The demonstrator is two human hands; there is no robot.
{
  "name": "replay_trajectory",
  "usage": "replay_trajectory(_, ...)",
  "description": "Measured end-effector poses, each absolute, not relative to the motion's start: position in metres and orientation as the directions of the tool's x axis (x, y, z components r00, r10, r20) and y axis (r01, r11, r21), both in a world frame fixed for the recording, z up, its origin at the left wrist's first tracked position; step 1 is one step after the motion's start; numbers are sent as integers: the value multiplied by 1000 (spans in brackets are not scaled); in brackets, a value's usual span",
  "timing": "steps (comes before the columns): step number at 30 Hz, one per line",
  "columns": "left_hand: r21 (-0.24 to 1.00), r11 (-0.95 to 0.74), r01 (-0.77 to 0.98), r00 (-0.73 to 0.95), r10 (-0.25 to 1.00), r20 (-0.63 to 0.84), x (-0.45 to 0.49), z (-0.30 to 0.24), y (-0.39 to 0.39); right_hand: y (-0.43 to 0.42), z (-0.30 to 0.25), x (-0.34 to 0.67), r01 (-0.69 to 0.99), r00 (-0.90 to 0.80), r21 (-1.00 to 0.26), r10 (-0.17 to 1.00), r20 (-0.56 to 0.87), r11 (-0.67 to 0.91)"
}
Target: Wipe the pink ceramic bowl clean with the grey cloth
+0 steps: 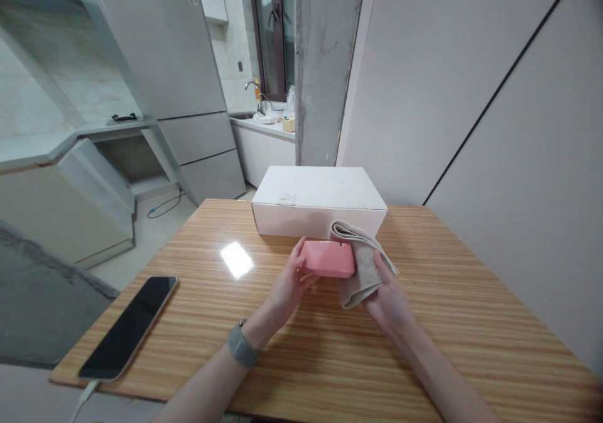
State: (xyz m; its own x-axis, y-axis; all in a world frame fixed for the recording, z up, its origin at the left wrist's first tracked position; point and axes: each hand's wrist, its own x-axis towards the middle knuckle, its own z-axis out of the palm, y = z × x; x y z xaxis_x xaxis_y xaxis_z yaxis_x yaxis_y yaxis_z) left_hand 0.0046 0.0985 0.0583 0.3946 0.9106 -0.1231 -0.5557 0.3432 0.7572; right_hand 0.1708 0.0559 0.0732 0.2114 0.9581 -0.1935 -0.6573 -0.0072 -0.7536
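A small pink case (327, 259) with rounded edges is gripped at its left end by my left hand (293, 283), thumb and fingers closed around it. Folded grey-beige cloth (362, 273) is held in my right hand (390, 297), with the thumb on top of the fabric. The cloth touches the right end of the pink case and covers part of that end. Both hands hold these things above the wooden table (301, 360). A grey band (242, 345) is on my left wrist.
Behind the hands a closed white box (320, 190) lies near the table's far edge. A phone (129, 327) with a white cable (85, 398) rests at the left edge. Beyond are a fridge (155, 52) and a sink counter; a pale wall (527, 178) borders the table's right.
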Motion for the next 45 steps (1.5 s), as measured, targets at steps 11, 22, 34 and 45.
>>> replay_trajectory(11,796,248,-552,417,909,6,10,64,83,56,75,165,-685,134,-725,967,-219,-69)
replay_trajectory(22,853,229,-468,264,958,-112,8,56,96,50,66,164,-639,262,-769,944,-202,13)
replay_trajectory(34,830,201,-521,313,949,-33,8,59,97,58,78,177,-697,210,-717,961,-178,19)
replay_trajectory(45,757,363,-544,443,890,-108,8,60,92,54,75,164,-699,184,-715,969,-167,9)
